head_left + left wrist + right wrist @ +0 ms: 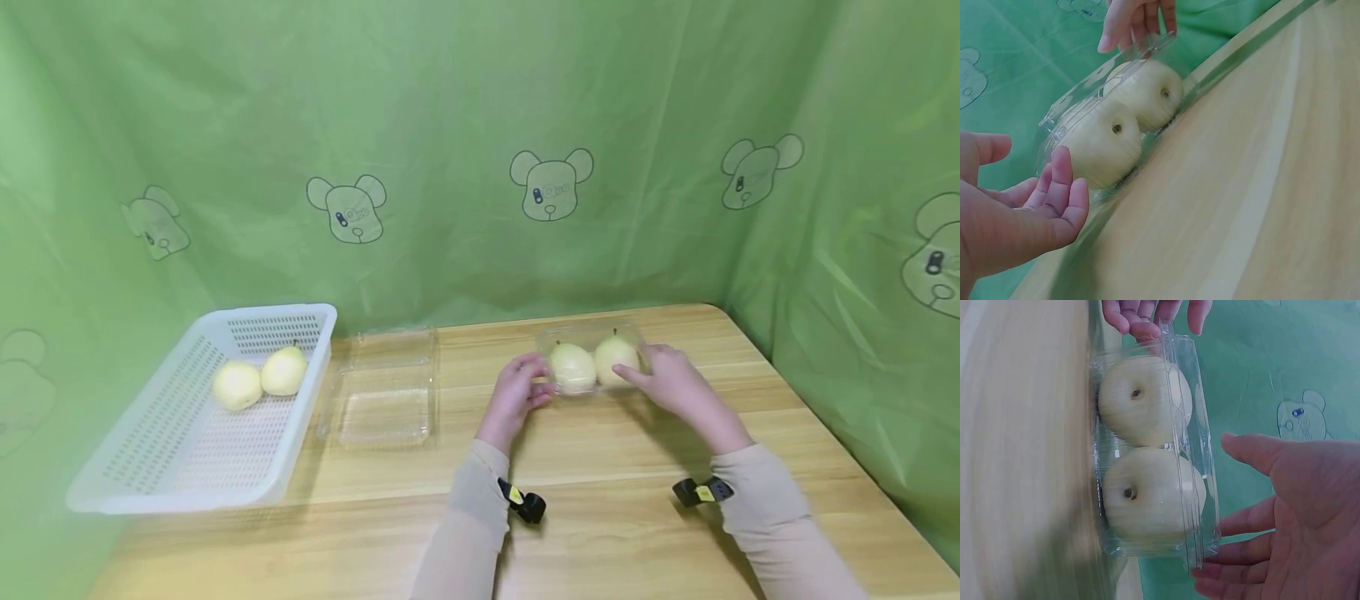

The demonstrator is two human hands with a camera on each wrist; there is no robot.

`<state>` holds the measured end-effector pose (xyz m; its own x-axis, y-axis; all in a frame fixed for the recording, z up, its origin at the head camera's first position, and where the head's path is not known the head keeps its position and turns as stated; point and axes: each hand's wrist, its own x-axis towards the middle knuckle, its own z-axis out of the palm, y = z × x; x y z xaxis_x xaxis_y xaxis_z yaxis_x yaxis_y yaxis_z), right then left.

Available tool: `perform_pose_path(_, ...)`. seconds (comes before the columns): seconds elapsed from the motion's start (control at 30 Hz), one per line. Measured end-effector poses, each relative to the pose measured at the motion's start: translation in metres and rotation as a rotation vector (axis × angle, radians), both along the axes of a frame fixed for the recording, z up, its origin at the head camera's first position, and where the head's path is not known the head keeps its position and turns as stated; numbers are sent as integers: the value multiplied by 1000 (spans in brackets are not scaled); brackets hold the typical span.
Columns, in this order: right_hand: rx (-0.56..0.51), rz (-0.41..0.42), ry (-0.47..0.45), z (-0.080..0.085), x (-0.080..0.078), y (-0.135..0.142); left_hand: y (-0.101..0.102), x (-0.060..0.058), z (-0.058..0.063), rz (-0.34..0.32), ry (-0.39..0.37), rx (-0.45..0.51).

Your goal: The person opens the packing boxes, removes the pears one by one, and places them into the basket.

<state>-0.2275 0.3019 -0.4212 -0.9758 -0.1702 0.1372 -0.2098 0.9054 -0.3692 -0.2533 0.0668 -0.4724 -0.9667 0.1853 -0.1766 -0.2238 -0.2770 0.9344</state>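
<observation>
Lettering: green curtain (450,125) behind the worktop (600,533) printed with outlined bear heads (551,190). Each has a dark zip-like mark and faint looped letters; perhaps "oo" in places, otherwise unreadable. Bear heads at both side edges of the head view cut off. Small yellow labels on the two black wrist cameras (525,504); marks too small to make out.

Clear plastic box (1188,450) near the worktop's far edge, right of middle, two pale pears (572,369) side by side inside. Stems show from above, dark dimples from the wrist views. Lid and rims glare and overlap; whether it is fully latched, or rests on the worktop, cannot tell.

Left hand (517,390) at the box's left end, fingers loosely bent, thumb apart. Fingertips at the plastic; firm contact hard to confirm. Right hand (675,382) at the other end, spread fairly wide, fingers extended by the box's corner, thumb away from them. In the left wrist view the right hand is cut off at the top.

Left of middle, near the far edge: second clear box (386,412), lying open, its outline faint against the wood grain.

Far left corner: white slotted basket (172,502), covering part of the worktop's left edge. Two more pears (238,385) inside, toward its far right.

Sleeves (772,512) and the worktop's near edge run out of frame.
</observation>
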Motion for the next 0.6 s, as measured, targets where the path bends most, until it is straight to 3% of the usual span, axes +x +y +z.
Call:
perform_pose_path(0.23, -31, 37, 21, -4, 2, -13, -15, -5, 0, 61, 10, -60)
perform_pose_path(0.6, -112, 80, 42, -12, 4, -31, -35, -5, 5, 103, 80, -282)
